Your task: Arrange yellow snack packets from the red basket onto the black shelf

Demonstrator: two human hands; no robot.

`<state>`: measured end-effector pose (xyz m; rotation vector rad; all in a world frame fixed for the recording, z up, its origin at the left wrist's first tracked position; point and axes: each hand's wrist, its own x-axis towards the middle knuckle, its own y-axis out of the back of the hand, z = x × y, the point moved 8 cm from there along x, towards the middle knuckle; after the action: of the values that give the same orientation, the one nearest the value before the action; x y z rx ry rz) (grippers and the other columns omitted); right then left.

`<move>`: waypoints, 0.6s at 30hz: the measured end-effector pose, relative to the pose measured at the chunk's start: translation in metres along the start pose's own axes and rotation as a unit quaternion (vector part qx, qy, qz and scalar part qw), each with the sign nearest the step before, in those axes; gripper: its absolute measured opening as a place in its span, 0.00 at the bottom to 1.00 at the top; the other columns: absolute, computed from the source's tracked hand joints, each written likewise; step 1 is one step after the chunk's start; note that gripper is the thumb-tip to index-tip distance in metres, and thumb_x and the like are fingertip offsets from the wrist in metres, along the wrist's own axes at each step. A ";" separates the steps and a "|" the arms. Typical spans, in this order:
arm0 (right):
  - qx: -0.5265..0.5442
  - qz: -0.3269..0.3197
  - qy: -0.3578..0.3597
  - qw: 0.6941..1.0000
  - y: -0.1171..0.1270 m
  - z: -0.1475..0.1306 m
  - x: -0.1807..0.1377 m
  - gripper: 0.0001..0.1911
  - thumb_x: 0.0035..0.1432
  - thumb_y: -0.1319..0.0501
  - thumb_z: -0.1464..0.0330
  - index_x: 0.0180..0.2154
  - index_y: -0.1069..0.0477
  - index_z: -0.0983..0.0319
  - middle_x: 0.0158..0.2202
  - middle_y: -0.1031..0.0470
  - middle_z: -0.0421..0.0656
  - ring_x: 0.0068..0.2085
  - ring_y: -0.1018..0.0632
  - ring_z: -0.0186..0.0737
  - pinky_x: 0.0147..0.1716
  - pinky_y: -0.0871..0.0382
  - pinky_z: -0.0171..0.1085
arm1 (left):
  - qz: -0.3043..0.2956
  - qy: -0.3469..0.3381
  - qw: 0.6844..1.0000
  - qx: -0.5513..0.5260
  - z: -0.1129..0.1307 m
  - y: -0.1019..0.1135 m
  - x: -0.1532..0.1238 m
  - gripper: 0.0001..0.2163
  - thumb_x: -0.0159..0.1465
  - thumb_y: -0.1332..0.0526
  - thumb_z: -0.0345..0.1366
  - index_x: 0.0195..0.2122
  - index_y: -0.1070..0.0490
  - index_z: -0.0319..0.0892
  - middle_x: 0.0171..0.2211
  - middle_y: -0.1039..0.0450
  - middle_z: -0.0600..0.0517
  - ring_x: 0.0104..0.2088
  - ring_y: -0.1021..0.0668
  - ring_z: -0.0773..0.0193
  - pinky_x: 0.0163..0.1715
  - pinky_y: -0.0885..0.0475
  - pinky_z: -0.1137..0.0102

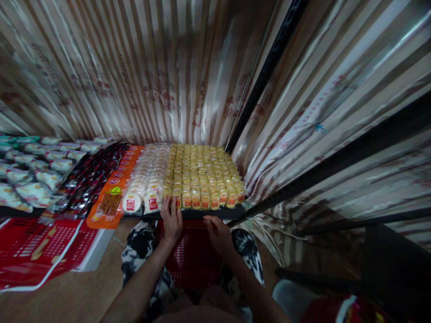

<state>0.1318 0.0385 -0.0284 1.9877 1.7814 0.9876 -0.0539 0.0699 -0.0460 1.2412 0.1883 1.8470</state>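
Note:
Small yellow wrapped snack packs [202, 175] stand in tight rows on the shelf, their front ones bearing red labels. My left hand [173, 220] reaches to the front left of these rows, fingers stretched out and touching the foremost packs. At the shelf's front edge, my right hand [218, 232] is loosely closed with its fingers curled, and nothing shows in it. Left of the yellow rows lie clear-wrapped round white crackers [133, 202], with red print on the front packs.
A flat orange snack package [109, 197] overhangs the shelf [229, 212]. Farther left are dark wrapped packs [96, 175] and white packets [37, 193]. Below stand a red basket [193, 255] and a red printed box [43, 251]. Striped plastic sheeting [161, 67] and black posts [266, 74] enclose the shelf.

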 end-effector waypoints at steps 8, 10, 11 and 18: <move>0.026 0.021 -0.038 0.999 0.009 0.015 -0.023 0.16 0.60 0.52 0.63 0.37 0.27 0.61 0.36 0.22 0.48 0.40 0.22 0.42 0.42 0.28 0.42 | -0.116 -0.226 0.966 0.046 0.052 -0.003 -0.003 0.24 0.60 0.46 0.28 0.57 0.40 0.51 0.59 0.42 0.48 0.63 0.48 0.53 0.59 0.48 0.53; 0.029 0.028 -0.038 0.998 0.012 0.017 -0.026 0.16 0.60 0.52 0.62 0.37 0.27 0.60 0.36 0.22 0.47 0.39 0.22 0.42 0.42 0.28 0.42 | -0.170 -0.286 0.942 0.044 0.066 -0.011 -0.001 0.23 0.60 0.45 0.31 0.58 0.41 0.53 0.59 0.40 0.51 0.63 0.47 0.54 0.60 0.51 0.54; 0.031 0.029 -0.040 0.998 0.013 0.018 -0.028 0.16 0.60 0.52 0.63 0.37 0.27 0.60 0.36 0.22 0.47 0.39 0.22 0.42 0.42 0.28 0.42 | -0.196 -0.307 0.930 0.042 0.070 -0.015 0.002 0.23 0.61 0.45 0.32 0.58 0.42 0.53 0.59 0.40 0.53 0.63 0.47 0.55 0.60 0.52 0.54; 0.041 0.038 -0.052 0.997 0.020 0.024 -0.039 0.15 0.60 0.51 0.63 0.37 0.27 0.61 0.36 0.22 0.47 0.38 0.22 0.41 0.39 0.27 0.40 | -0.315 -0.445 0.838 0.000 0.082 -0.043 0.015 0.22 0.65 0.50 0.36 0.61 0.48 0.51 0.61 0.45 0.55 0.63 0.47 0.63 0.61 0.56 0.58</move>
<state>0.1630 0.0024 -0.0446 2.1304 1.7268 0.8293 0.0354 0.0805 -0.0199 1.6564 0.0586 0.6000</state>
